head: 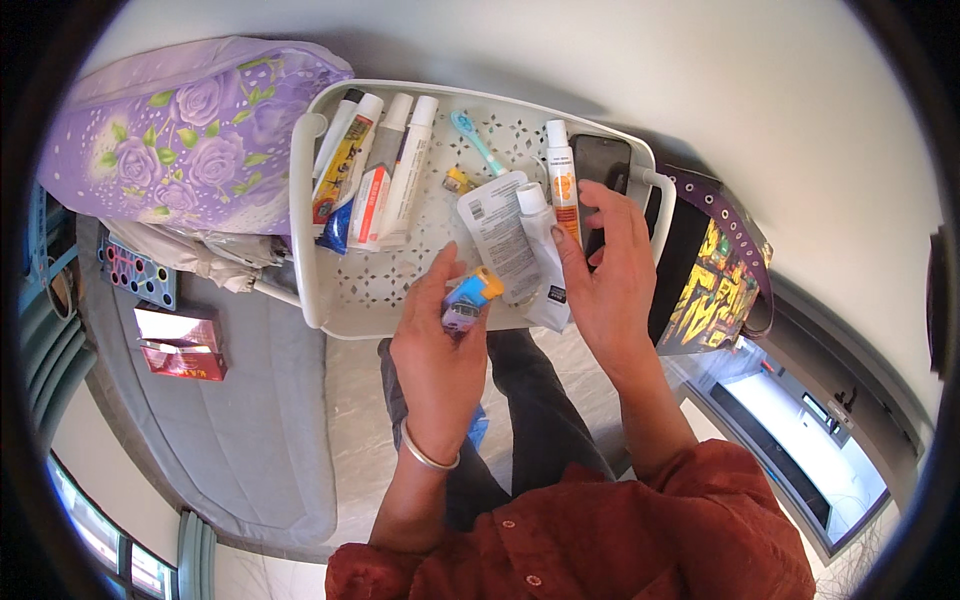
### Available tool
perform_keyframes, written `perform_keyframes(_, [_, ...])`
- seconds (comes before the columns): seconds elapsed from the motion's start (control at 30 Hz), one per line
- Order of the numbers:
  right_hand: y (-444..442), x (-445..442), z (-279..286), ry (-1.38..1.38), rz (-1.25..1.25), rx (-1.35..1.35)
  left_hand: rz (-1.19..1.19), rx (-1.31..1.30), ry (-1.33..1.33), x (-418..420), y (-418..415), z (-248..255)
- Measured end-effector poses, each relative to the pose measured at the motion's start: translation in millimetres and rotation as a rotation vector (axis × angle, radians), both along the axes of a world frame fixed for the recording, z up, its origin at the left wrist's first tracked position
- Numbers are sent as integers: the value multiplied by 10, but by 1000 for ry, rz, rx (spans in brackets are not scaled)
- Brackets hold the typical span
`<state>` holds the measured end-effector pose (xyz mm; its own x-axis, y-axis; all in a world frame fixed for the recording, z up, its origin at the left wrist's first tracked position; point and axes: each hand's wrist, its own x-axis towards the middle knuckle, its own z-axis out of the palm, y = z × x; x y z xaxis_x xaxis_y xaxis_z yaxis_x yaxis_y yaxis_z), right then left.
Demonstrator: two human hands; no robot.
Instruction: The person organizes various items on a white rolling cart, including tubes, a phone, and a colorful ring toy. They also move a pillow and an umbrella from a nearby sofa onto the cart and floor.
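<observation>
My left hand point(439, 337) grips a small blue item with a yellow end point(469, 300), probably a cigarette lighter, over the near rim of a white plastic basket point(349, 319). My right hand point(615, 277) is over the basket's right part, thumb and fingers apart. Its thumb lies against or just above a white squeezed tube point(541, 240) and an orange-and-white tube point(561, 176). Beside it is a dark phone point(604, 157), partly covered by my fingers. A blister card with printing point(499, 225), a turquoise toothbrush point(476, 141) and a small yellow item point(456, 180) lie mid-basket.
Several capped tubes point(401, 172) lie in the basket's left end. A purple floral pillow point(187, 142) adjoins that end, above a folded umbrella point(202, 255). A red box point(182, 345) sits on the grey padded surface point(247, 435). On the right stands a dark patterned bag point(709, 292).
</observation>
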<state>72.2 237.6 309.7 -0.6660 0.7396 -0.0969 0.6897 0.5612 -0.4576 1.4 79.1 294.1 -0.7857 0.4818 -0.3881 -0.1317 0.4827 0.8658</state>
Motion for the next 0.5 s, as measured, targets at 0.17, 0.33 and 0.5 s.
perform_keyframes(0.17, [95, 60, -213, -23, -57, -80, -36, -80, -21, 38, 210, 40])
perform_keyframes(0.33, [149, 20, -273, 48, -43, -84, -48, -120, 50, 88, 261, -59])
perform_keyframes(0.5, [222, 14, -133, 40, -98, -140, -53, -133, 59, 128, 236, -108])
